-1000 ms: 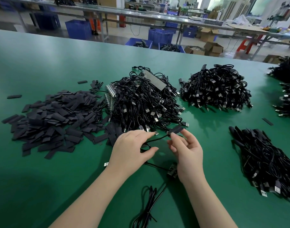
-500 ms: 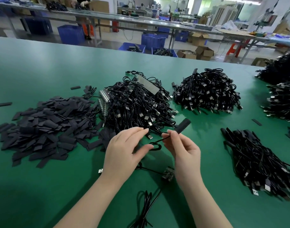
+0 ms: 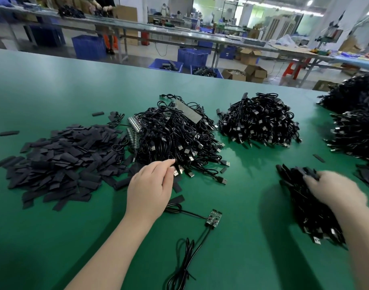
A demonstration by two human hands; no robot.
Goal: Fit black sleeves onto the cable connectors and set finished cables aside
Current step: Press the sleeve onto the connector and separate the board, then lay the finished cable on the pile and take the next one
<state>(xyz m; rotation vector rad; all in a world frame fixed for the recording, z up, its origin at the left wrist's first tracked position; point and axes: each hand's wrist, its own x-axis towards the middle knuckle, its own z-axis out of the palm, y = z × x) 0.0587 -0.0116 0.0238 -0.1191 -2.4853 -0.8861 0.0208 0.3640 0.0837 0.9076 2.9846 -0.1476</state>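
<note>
The left hand (image 3: 150, 186) pinches a cable plug at the near edge of the unsleeved cable heap (image 3: 175, 139), straight ahead of its fingertips. The loose sleeves (image 3: 60, 162) lie to its left, nearer it than the blurred right hand (image 3: 334, 191), whose grip cannot be told, on the finished pile (image 3: 305, 204).

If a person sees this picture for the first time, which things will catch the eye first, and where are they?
First come the black cable heaps: a big tangled pile at the table's centre and another heap to its right. At the left spreads a flat pile of black sleeves. In front, the left hand pinches a connector at the centre pile's edge, while the blurred right hand rests on a cable stack.
</note>
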